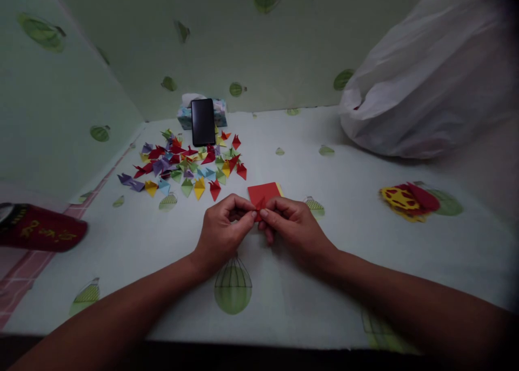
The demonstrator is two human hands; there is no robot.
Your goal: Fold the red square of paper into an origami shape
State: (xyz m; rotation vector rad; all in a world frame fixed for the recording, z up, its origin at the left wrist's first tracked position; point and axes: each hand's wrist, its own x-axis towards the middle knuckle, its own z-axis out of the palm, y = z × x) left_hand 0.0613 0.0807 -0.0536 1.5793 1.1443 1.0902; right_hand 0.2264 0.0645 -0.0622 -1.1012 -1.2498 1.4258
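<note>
Between the fingertips of both hands is a small piece of folded red paper [259,213], mostly covered by the fingers. My left hand [227,225] pinches it from the left with thumb and forefinger. From the other side, my right hand [294,227] grips it the same way, its lower fingers curled beneath. Just behind the hands lies a stack of square paper [264,191], red on top with a yellow edge showing at the right. To the left, many small folded paper cranes [186,165] in red, yellow, green, blue and purple are spread on the table.
A black phone [203,122] leans on a tissue box [221,113] at the back. At the left edge lies a red can [44,227]. A big white plastic bag [425,84] fills the back right. Yellow and red cut-out pieces [405,199] lie on the table [324,181] at right.
</note>
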